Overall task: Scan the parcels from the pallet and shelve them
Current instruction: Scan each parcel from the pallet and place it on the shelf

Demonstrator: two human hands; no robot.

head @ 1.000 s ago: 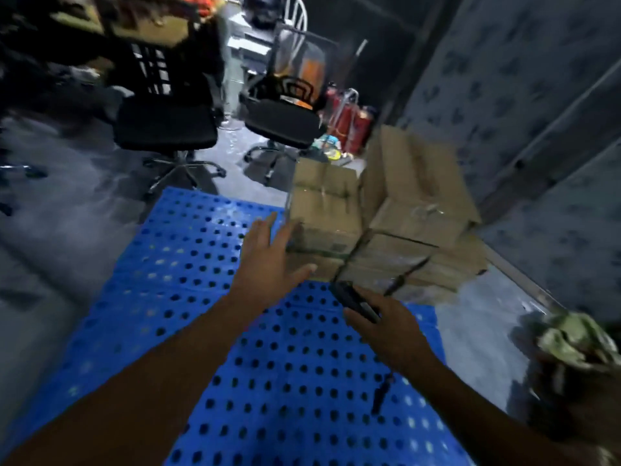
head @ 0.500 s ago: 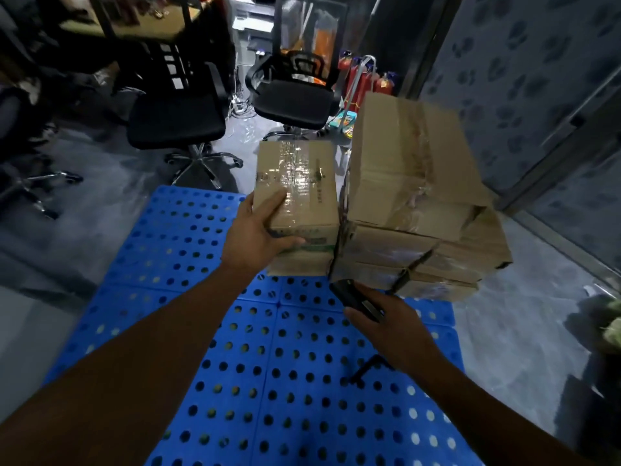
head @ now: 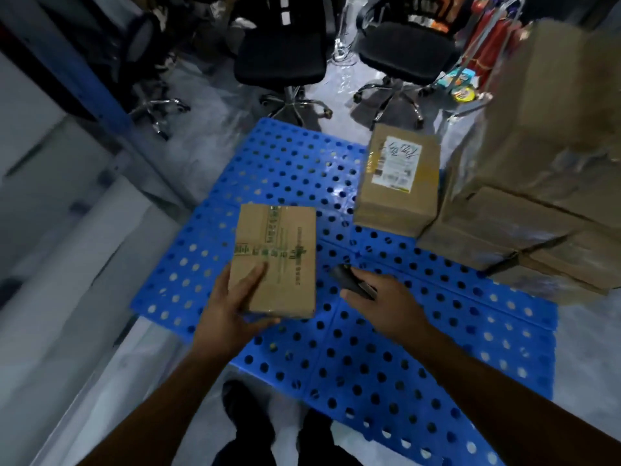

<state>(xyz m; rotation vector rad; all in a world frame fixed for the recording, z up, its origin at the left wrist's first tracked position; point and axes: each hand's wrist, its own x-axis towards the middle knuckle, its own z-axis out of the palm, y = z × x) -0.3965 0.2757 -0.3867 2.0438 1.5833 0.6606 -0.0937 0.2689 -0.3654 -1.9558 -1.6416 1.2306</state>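
Observation:
My left hand [head: 232,307] grips the near end of a flat cardboard parcel [head: 282,250] with green printing, held above the blue perforated pallet [head: 386,358]. My right hand [head: 383,302] holds a small black scanner [head: 349,279], its tip close to the parcel's right edge. Another parcel [head: 400,183] with a white label on top sits on the pallet's far side. A tall stack of taped cardboard parcels [head: 537,196] stands beside it at the right.
Two black office chairs [head: 285,58] [head: 403,48] stand behind the pallet. A blue-framed shelf post [head: 111,105] and pale panels run along the left. Red cylinders [head: 484,38] and small clutter lie at the back right. My feet [head: 248,415] are at the pallet's near edge.
My left hand has lifted the green-printed parcel off the labelled one and brought it toward me and to the left. The view has tilted downward. My right hand still holds the scanner.

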